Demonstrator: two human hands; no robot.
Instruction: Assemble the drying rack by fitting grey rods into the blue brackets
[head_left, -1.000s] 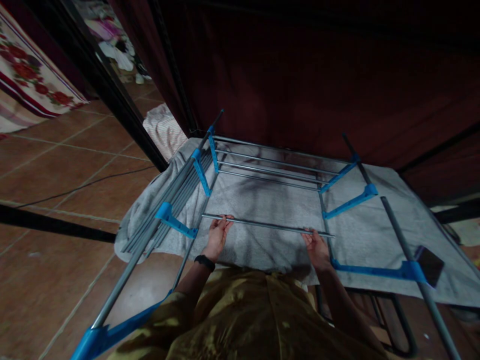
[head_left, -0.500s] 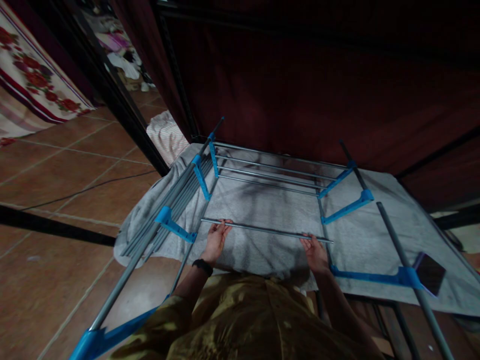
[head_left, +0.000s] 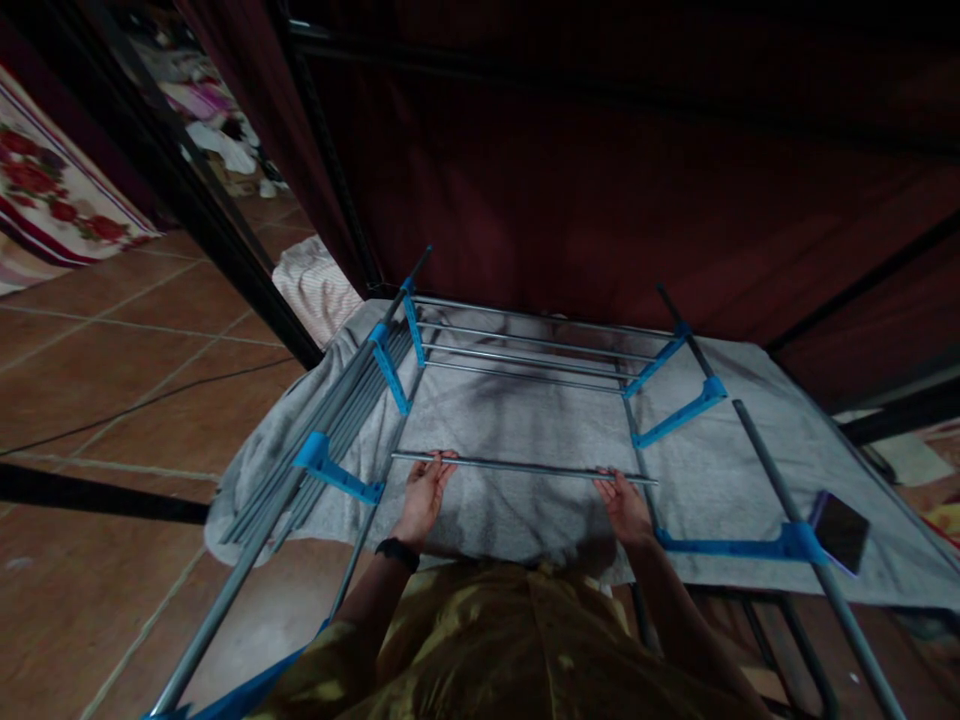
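A thin grey metal rod lies level across my front, gripped near its left end by my left hand and toward its right end by my right hand. Fingers of both hands are closed on it. To either side stand the rack's grey tube sides, joined by blue plastic brackets, such as the left bracket and the right bracket. Farther back, several crossbars span between the two sides. The held rod's ends are close to the side tubes; I cannot tell whether they touch.
Grey cloth covers the surface beneath the rack. Several loose tubes are bundled at the left. A phone lies at the right. Black metal posts and a dark red curtain stand around, with tiled floor at left.
The view has shifted slightly, so the rack appears a little farther left. Both hands keep their hold on the rod, which now looks more level.
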